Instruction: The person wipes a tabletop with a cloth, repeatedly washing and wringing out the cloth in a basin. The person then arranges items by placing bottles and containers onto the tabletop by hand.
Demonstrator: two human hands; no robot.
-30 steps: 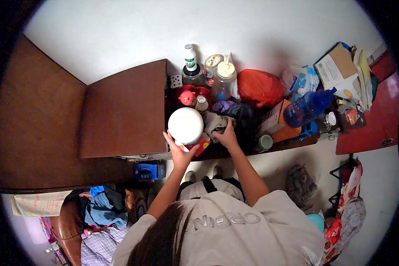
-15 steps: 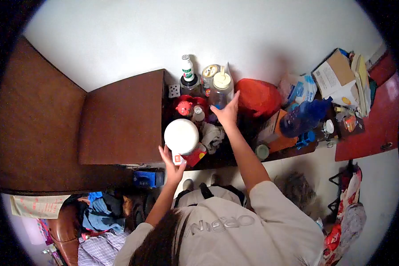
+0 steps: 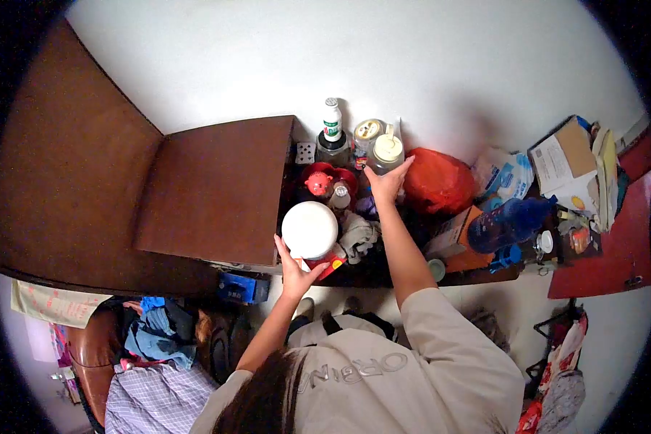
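My right hand [image 3: 388, 182] has thumb and fingers spread around the sides of a clear jug [image 3: 385, 162] with a cream-yellow lid, hiding its lower part. Beside a white round-lidded container [image 3: 309, 228], my left hand [image 3: 296, 273] reaches up with fingers and thumb apart, near its lower left. A small red-and-yellow packet [image 3: 333, 267] lies by the left thumb. Between the hands are a grey cloth [image 3: 359, 236], a small clear bottle [image 3: 340, 197] and a pink pig-shaped item [image 3: 317, 183] in a red dish. Behind the jug stands a gold-lidded jar [image 3: 368, 130].
A white-and-green bottle [image 3: 331, 121] stands on a dark-lidded jar. To the right are a red plastic bag [image 3: 439, 182], an orange box [image 3: 456, 246], a blue bottle [image 3: 508, 223] and a cardboard box [image 3: 566, 163]. A brown wooden cabinet [image 3: 217, 192] rises at left.
The whole view has shifted. My right hand has moved farther up onto the jug. My left thumb has moved right, and the white piece with a red label near it is largely hidden.
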